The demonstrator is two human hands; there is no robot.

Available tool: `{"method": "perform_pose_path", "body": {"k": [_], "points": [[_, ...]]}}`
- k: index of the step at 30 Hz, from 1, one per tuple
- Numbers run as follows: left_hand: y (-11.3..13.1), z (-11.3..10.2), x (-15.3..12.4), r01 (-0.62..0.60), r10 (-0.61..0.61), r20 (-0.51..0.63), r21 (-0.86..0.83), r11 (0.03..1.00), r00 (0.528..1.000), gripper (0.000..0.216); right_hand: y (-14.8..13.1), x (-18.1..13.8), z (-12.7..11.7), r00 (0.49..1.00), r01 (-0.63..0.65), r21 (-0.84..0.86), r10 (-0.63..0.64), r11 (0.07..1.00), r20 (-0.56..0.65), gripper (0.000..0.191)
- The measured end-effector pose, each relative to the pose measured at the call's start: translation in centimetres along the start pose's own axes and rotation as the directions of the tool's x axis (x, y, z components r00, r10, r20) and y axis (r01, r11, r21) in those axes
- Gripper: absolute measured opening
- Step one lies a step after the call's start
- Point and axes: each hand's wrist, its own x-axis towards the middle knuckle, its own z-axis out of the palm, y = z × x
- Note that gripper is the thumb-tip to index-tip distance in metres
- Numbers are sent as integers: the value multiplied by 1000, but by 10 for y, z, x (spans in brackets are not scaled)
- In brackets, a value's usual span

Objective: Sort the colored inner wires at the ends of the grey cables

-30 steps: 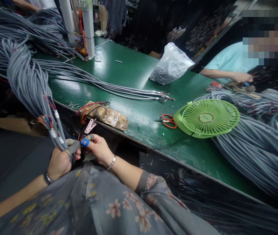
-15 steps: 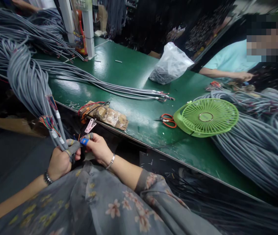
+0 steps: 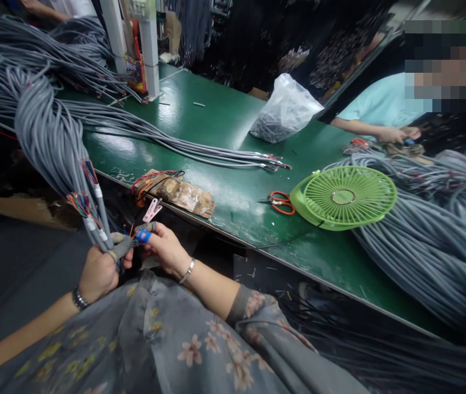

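My left hand [image 3: 103, 271], its fingers wrapped in grey tape, is closed around the ends of several grey cables [image 3: 100, 216]. Above that grip, cable ends with white bands fan out into thin coloured wires [image 3: 80, 205]. Fingertip to fingertip with it, my right hand [image 3: 167, 249] pinches small coloured wires [image 3: 131, 232], partly hidden by the fingers. Blue tape covers one of its fingertips. Just beyond the right hand, a pink clothespin [image 3: 151, 210] stands at the table edge beside a tape-covered wooden block [image 3: 185, 195].
On the green table [image 3: 224, 120] lie orange-handled scissors [image 3: 281, 202], a green fan [image 3: 343, 197], a clear plastic bag [image 3: 284, 109] and a row of grey cables [image 3: 183, 145]. A large cable heap [image 3: 430, 262] covers the right side. Across the table, a co-worker [image 3: 384, 109] handles something.
My right fingers have shifted slightly at the wires, and more orange wire shows between my hands. The co-worker's hands have come together. The left grip stays as it was.
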Motion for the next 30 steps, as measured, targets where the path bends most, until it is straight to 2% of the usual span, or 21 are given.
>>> {"method": "perform_pose_path", "body": {"k": [6,11,14,17,20,24,26,30], "points": [[2,3,-2,3,-3,-15,23,1000,1000,34,1,5,5,998,31,-35,-33,999,-57,46],[7,5,-4,8,-8,-51,-12,1000,999,36,-1,8,-5,975,-23,119,49,993,-218,26],[10,2,-4,26,-27,-45,-26,999,999,35,-4,8,-17,974,-58,191,98,980,-203,21],[14,-3,-1,35,-35,0,-34,999,999,33,-6,9,-26,989,-48,188,73,981,-130,33],[20,-6,4,104,-98,107,-58,993,989,35,-13,13,-29,994,-14,152,31,988,-109,50],[25,-1,11,189,-172,243,-49,981,955,43,-24,24,-24,996,-51,100,43,994,81,58],[25,4,13,198,-180,271,-41,979,946,45,-23,29,-20,991,4,81,-15,997,132,62],[21,11,17,220,-192,291,-69,973,937,43,-13,34,-15,977,212,4,-212,977,-35,70]]}}
